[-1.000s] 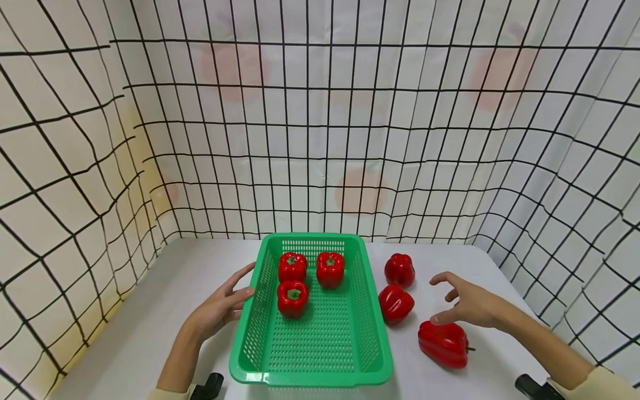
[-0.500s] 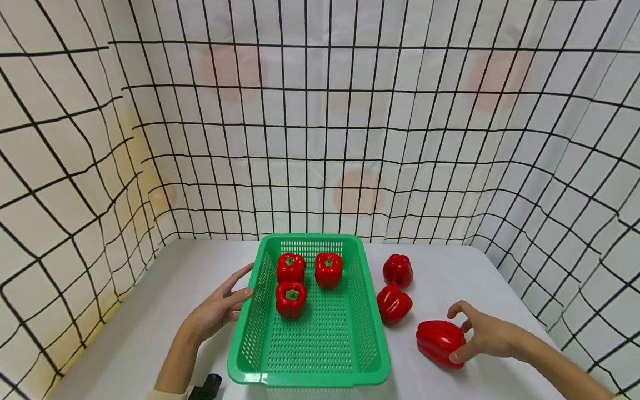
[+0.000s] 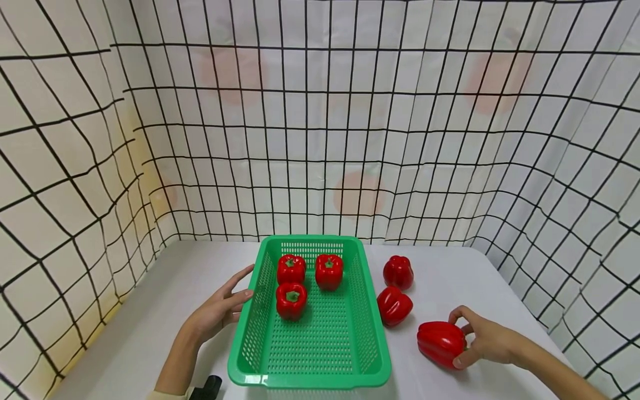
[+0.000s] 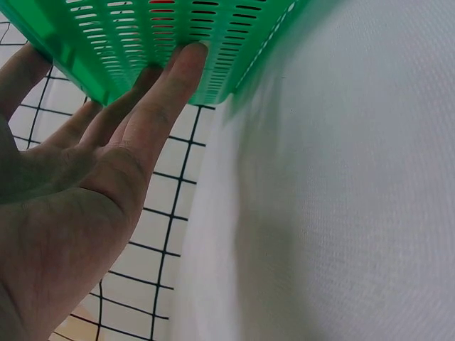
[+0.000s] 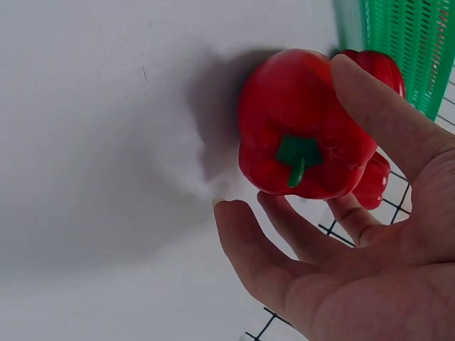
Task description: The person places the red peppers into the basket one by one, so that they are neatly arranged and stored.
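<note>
A green plastic basket (image 3: pixel 310 379) holds three red bell peppers, one of them a front bell pepper (image 3: pixel 291 301). My left hand (image 3: pixel 216 311) rests its extended fingers against the basket's left side; in the left wrist view its fingertips touch the slotted wall. On the right, my right hand (image 3: pixel 487 339) holds a red bell pepper (image 3: pixel 440 343) lying on its side, with the thumb on one side and curled fingers on the other. The right wrist view shows this pepper's green stem (image 5: pixel 298 155) facing the palm. Some fingertips are hidden behind the pepper.
Two more red peppers, a near pepper (image 3: pixel 394 305) and a far pepper (image 3: pixel 398 272), lie right of the basket. The white tabletop (image 3: pixel 195 261) is bounded at the back and sides by black netting (image 3: pixel 310 130) before pale walls.
My right hand has moved from above the right-hand pepper to its stem end, and its thumb and fingers have closed around it. The left hand and basket stay put.
</note>
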The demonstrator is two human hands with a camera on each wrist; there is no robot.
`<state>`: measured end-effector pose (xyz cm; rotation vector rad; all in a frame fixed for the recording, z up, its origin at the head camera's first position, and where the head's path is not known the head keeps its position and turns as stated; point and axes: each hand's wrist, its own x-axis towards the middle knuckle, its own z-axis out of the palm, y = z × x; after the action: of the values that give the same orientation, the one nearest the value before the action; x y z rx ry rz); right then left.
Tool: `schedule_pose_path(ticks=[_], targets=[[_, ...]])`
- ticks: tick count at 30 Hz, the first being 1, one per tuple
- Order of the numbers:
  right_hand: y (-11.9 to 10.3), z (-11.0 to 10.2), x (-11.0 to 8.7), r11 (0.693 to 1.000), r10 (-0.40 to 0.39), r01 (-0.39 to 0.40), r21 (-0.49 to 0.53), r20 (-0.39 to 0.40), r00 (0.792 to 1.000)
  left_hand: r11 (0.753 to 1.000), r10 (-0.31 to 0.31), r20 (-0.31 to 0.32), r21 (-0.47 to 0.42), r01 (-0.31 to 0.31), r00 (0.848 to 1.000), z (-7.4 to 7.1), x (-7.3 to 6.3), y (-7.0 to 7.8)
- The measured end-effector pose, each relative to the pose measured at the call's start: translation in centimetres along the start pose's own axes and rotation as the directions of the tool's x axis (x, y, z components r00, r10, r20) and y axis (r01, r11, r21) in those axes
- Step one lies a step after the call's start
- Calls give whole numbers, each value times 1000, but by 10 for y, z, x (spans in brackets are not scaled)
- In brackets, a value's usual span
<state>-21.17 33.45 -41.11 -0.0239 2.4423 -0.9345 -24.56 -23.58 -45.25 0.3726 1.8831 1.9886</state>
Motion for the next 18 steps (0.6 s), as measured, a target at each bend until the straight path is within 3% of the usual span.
schedule_pose_path(ticks=[6, 18], targets=[[-3, -4, -1, 1000, -13, 13, 11, -13, 1000, 1000, 1, 1, -5, -1, 1000, -1, 0, 1], [-19, -21, -5, 997, -68, 71, 18, -119, 990, 1000, -3, -7, -8, 2, 1000, 1, -1, 1]])
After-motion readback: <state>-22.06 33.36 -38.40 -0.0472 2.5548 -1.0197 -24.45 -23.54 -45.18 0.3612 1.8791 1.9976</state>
